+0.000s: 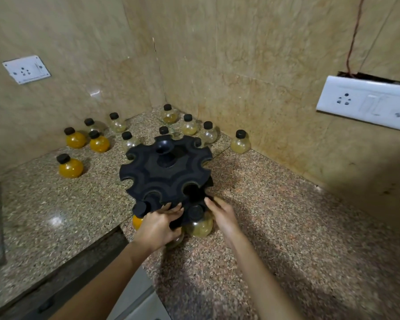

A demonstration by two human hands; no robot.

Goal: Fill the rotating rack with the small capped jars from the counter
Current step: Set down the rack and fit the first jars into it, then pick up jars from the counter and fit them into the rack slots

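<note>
The black rotating rack [166,174] stands on the granite counter [275,204] in the corner, its top tier of notches bare. In its lower tier hang a pale capped jar [200,225] at the front and an orange jar [137,222] at the front left. A third jar [176,241] shows just under my left hand [158,224], which grips the front edge of the lower tier. My right hand [222,214] lies flat against the rack's right front, next to the pale jar, holding nothing.
Several loose capped jars stand behind and left of the rack: orange ones [71,166] to the left, pale ones [189,126] along the back walls, one [240,143] at the right wall. Wall sockets [365,102] sit on both walls. The counter edge steps down at lower left.
</note>
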